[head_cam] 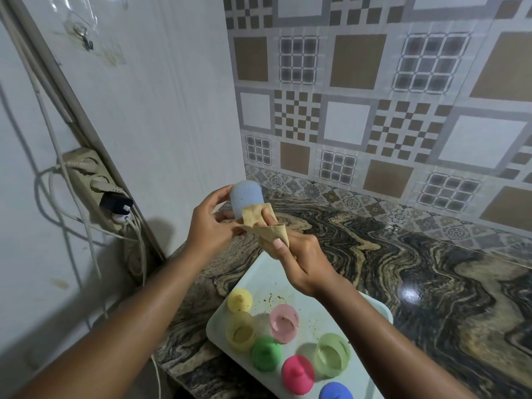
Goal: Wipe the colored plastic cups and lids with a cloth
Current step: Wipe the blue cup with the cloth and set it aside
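Tray [288, 276] on desk [417, 254] holds other cups & lids [332, 354]; above it left hand [210, 223] grips pale-blue cup [246, 197], right hand [302, 260] presses tan cloth [259, 218] to its side: wipe in progress, next req. turning cup, then swapping.

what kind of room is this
Probably a home kitchen corner: a marbled stone counter, patterned wall tiles behind it, and a tray of small plastic cups, with one blue cup being wiped with a cloth.
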